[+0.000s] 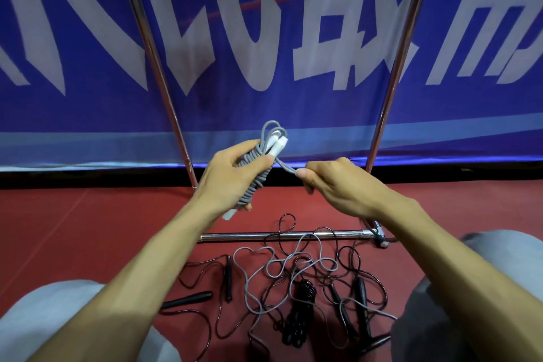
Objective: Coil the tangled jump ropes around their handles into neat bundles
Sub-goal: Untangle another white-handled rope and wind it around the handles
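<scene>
My left hand [232,176] grips a grey jump rope bundle [255,182], its cord wound tightly round two white handles [277,145] that stick out at the top and bottom. My right hand [332,185] pinches the loose grey cord end [286,168] coming off the bundle, held taut to the right. On the red floor below lies a tangle of ropes: a loose grey cord [264,279], thin black cords [343,256], a coiled black bundle [301,311], and black handles [188,299] [228,278] [360,297].
A chrome rack frame stands ahead, its base bar [282,235] lying across the floor just beyond the tangle, with slanted uprights [152,50] [399,67]. A blue banner [264,23] with white characters fills the background. My knees in grey trousers [482,303] flank the ropes.
</scene>
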{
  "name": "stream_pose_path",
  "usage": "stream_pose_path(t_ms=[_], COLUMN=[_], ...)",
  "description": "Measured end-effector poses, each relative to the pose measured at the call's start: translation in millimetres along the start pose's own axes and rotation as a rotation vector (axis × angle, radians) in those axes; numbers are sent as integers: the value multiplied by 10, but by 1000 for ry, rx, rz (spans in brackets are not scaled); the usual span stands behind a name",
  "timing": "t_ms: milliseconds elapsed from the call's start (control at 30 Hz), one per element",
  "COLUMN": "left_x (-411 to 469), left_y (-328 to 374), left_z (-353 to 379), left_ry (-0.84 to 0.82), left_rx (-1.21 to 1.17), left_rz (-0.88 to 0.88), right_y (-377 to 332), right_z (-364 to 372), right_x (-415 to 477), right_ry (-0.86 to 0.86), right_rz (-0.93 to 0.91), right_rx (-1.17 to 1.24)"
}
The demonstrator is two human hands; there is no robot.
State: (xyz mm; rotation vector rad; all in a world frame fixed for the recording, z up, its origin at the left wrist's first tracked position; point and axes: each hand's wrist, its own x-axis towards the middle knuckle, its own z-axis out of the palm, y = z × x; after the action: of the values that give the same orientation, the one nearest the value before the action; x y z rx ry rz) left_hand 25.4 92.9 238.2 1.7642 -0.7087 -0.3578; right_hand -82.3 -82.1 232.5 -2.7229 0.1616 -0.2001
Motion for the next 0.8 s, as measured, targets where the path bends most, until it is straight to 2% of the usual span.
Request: stream_pose_path(t_ms=[167, 233, 433, 633, 733, 800], left_x=[41, 33, 16, -84, -139, -163], left_y=[-140, -162, -192, -115, -27, 19], left_z=[-53, -33, 65, 179, 202, 187], left_ry=[131, 150, 24, -295, -303, -231], left_rx=[569, 697, 1053, 1263, 1191, 1099], left_rz=[33, 54, 155, 330, 305, 286], right_y=[-9, -28, -170, -177, -62, -18], right_z=[-2, -23, -49, -50, -86, -114], right_x=[-66, -84, -100, -70, -39, -11], right_ry=[-194, -234, -134, -5, 118, 181], right_rz=[-41, -48, -253, -361, -283, -253], right_rx=[-195, -214, -324, -204, -50, 4])
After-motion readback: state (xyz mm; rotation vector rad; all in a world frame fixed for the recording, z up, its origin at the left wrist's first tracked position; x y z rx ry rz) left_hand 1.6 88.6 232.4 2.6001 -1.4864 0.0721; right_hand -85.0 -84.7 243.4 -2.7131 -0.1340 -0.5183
